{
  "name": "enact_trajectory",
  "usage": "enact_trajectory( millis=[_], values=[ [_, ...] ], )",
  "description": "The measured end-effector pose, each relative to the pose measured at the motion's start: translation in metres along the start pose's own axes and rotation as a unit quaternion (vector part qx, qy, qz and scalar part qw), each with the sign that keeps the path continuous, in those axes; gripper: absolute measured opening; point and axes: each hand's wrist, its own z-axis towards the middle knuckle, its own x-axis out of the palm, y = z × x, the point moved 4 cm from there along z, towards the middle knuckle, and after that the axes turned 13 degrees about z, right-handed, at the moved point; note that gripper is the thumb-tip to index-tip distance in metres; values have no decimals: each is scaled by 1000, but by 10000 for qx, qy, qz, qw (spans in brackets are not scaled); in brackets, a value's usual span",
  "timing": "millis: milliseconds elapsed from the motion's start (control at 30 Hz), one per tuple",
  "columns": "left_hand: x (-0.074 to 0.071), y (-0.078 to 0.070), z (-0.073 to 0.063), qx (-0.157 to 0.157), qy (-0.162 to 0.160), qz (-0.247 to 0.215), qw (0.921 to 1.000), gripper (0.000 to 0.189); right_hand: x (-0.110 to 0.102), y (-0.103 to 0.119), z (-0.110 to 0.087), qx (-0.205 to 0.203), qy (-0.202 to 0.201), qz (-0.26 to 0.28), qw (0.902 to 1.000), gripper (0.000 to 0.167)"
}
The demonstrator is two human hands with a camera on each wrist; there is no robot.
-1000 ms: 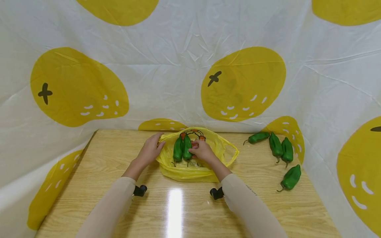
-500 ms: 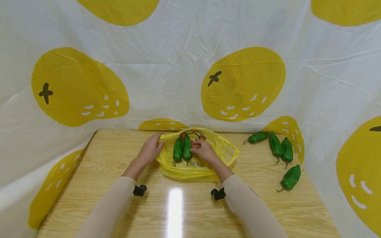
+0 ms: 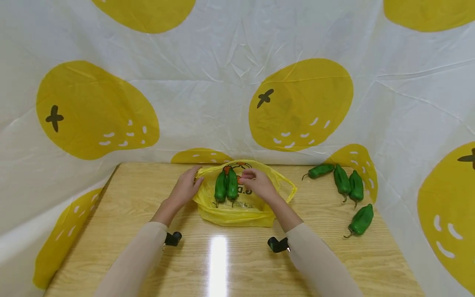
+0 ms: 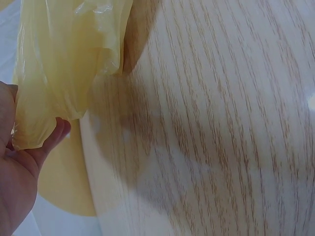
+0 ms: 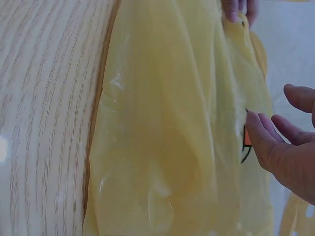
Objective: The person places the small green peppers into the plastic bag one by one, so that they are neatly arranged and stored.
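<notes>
A yellow plastic bag (image 3: 237,218) lies with its mouth open on the wooden table, with two green peppers (image 3: 232,185) side by side in it, stems toward me. At the bag's left rim my left hand (image 3: 184,187) pinches the plastic between thumb and fingers; the left wrist view shows the hand (image 4: 19,172) with the film between them. Over the bag's opening, just right of the peppers, hovers my right hand (image 3: 259,185), fingers apart and holding nothing. In the right wrist view the hand (image 5: 290,142) has a gap between thumb and fingers, and the bag hides the peppers.
Several green peppers lie at the table's right: one pepper (image 3: 320,171) at the back, a pair beside it, and a pepper (image 3: 361,220) nearer the front. A white cloth (image 3: 208,103) printed with yellow fruit hangs around the table (image 3: 148,255).
My right hand has let go of the right pepper in the bag and drawn away to the right, its fingers spreading. The left hand stays on the bag's rim.
</notes>
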Motion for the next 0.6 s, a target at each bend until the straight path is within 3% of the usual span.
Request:
enact_trajectory(
  millis=[300,600],
  values=[
    [-1,3,-2,-86,8,-63,9999,46,-30,7,-32,-235,87,523,9983,48],
    [0,2,-2,12,14,-38,10000,47,-78,7,-63,-416,-98,760,9962,52]
  ],
)
